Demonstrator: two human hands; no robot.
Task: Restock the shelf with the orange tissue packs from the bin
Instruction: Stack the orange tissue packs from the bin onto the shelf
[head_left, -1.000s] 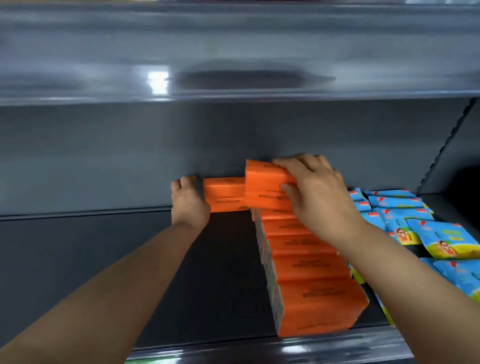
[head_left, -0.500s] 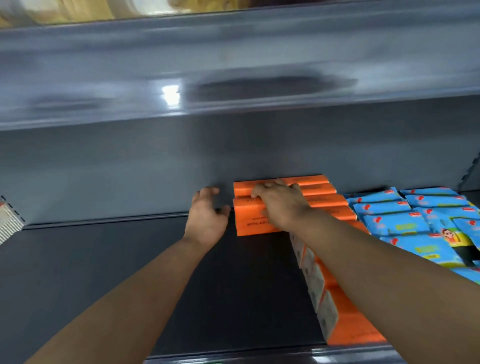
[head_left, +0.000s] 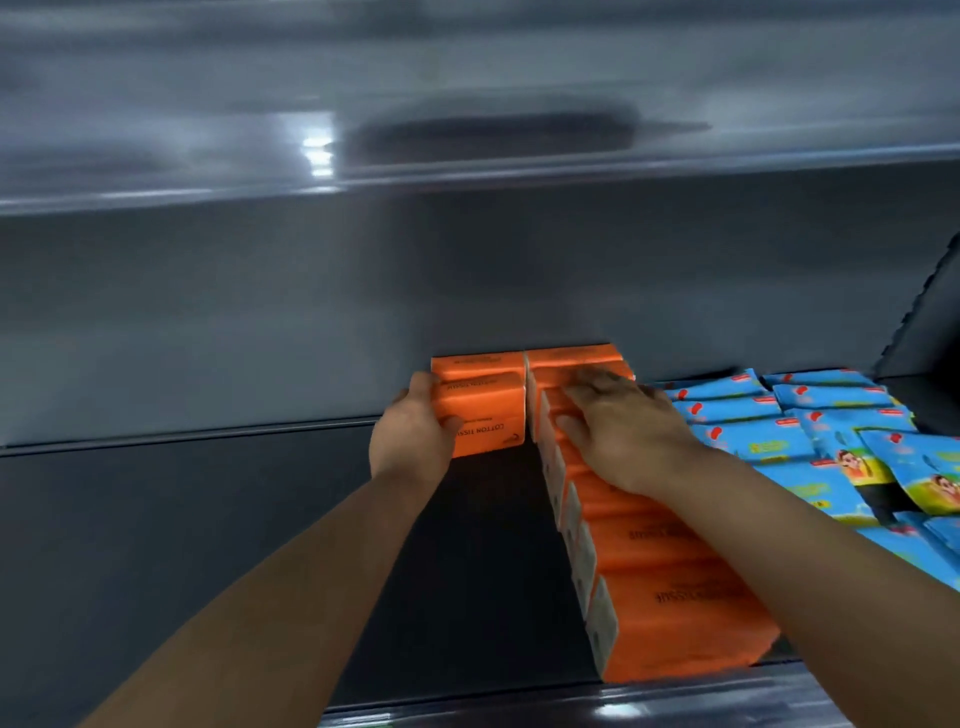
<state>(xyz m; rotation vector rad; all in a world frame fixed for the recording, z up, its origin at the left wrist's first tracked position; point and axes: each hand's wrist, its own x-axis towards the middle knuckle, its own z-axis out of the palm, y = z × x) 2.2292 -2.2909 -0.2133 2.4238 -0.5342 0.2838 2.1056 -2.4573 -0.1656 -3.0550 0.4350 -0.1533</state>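
Note:
A row of orange tissue packs runs from the shelf's front edge to its back wall. Left of that row, at the back, stand two more orange packs, one behind the other. My left hand grips the nearer pack from its left side, thumb on the front. My right hand lies flat on top of the row's rear packs, fingers straight. The dark shelf board carries all of them. The bin is out of view.
Blue snack packets fill the shelf to the right of the orange row. A grey shelf hangs overhead and the back wall is close behind the packs. Bare shelf board stretches to the left.
The pack under my right hand has been set down at the back. My left hand closed in from the left and took hold of the second pack; my right hand moved onto the main row.

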